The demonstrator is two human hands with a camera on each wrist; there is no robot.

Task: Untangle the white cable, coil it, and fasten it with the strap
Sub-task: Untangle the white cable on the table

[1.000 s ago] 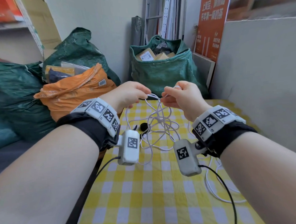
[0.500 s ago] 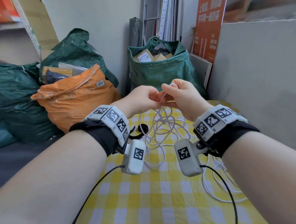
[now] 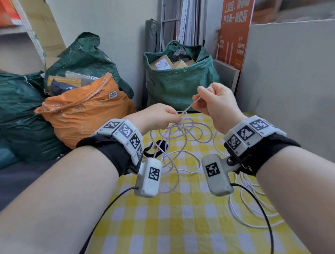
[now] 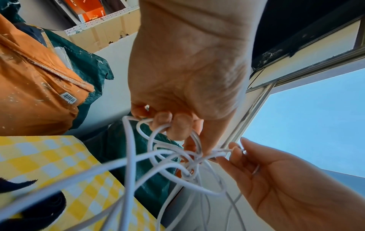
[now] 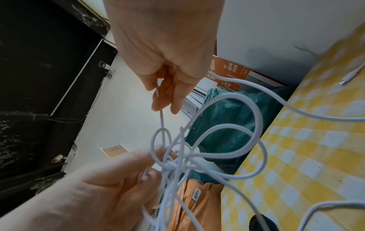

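Right hand (image 3: 217,104) pinched one strand of the white cable (image 3: 182,134), drawn taut up and right from the knot at the left hand's (image 3: 155,117) pinching fingertips; loose loops hung over the checked table (image 3: 185,221).

left hand (image 4: 183,75) pinches tangled white cable (image 4: 169,157) | right hand (image 4: 280,184) pulls one strand taut | black strap (image 4: 33,211) on yellow-checked bench (image 4: 39,157)

white cable (image 3: 184,137) | black strap (image 3: 160,146) | yellow-white checked tablecloth (image 3: 185,221) | orange sack (image 3: 86,112) | green bags (image 3: 180,82)
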